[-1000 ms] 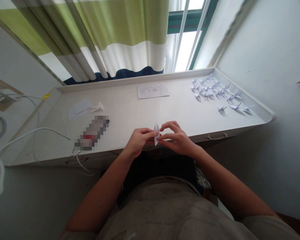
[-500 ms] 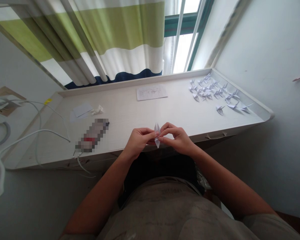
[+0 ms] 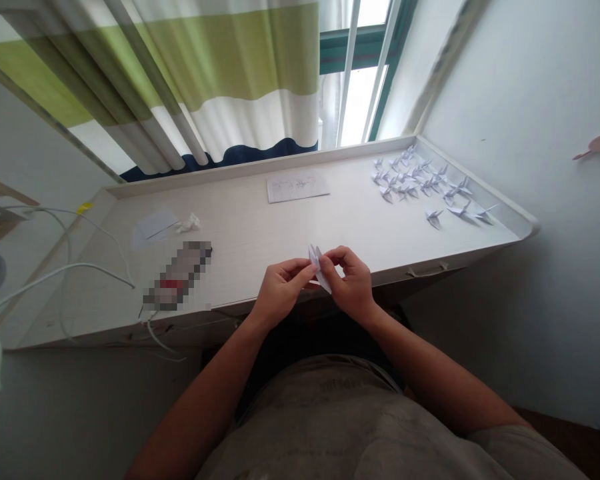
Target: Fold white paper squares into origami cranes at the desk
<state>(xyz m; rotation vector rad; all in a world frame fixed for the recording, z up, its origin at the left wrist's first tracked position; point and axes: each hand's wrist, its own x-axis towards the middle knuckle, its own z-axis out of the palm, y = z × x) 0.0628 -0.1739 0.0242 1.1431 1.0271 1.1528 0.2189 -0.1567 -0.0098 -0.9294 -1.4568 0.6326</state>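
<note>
While the person is sitting close against the desk, their torso is filling the bottom of the view and both upper arms are being cut off by the lower edge. The left hand [image 3: 280,290] and the right hand [image 3: 350,283] are meeting just above the front edge of the long white wooden desk [image 3: 260,233]. Both are pinching a small white folded paper shape [image 3: 316,260] between thumb and fingertips, closed narrowly on it. One pointed end is sticking up above the fingers; the rest is hiding behind them, and the folds are too small to make out.

Further left on the desk, a blurred-out oblong block with a red patch [image 3: 177,277] is lying flat, and what it is cannot be told. Thin white cables [image 3: 80,267] are trailing off the desk's left end and running out of frame.

Beyond that, flat white paper sheets [image 3: 155,223] are lying just beside a crumpled white paper scrap [image 3: 189,223]. Near the back rim, a white printed sheet [image 3: 297,187] is showing marks too faint to read.

At the far right, a cluster of small white folded paper cranes [image 3: 420,183] is sitting in loose rows.

Behind everything, a green, white and navy striped curtain [image 3: 205,80] is covering most of a green-framed window [image 3: 355,87], whose panes are glaring white.
</note>
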